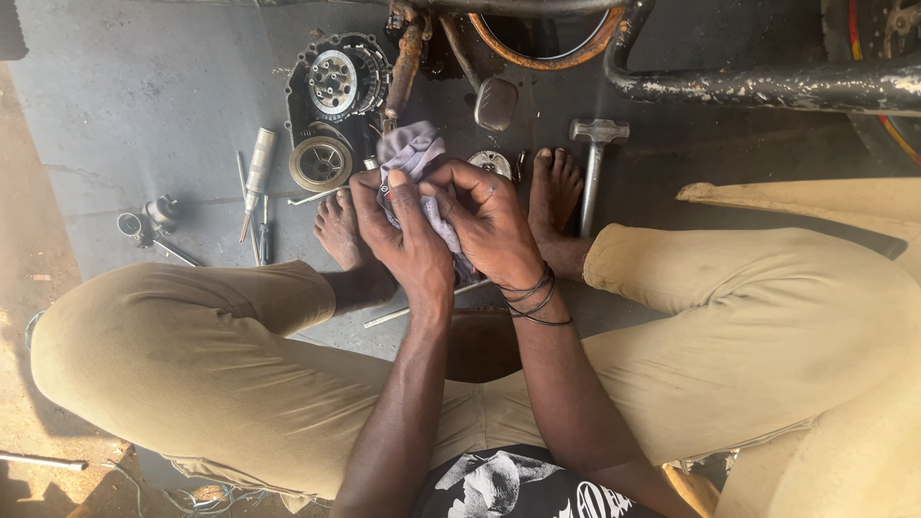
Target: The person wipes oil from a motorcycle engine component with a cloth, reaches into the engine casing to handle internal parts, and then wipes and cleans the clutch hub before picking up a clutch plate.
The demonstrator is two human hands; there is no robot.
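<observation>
Two hands are working a pale lilac rag (414,153) at the centre of the frame, just above the person's bare feet.

The left hand (408,235) is curling closed around the rag's lower part, thumb pressing into the cloth, while the right hand (489,221), black bands on its wrist, is pinching the cloth against it with bent fingers; whether anything is lying inside the folds cannot be told. Just behind the rag, in the upper middle, a round clutch assembly (334,82) is sitting in an open engine case, a ribbed metal ring (320,163) lying below it. A screwdriver (257,177) is resting at the left, a hammer (595,158) at the right beside one foot.
</observation>
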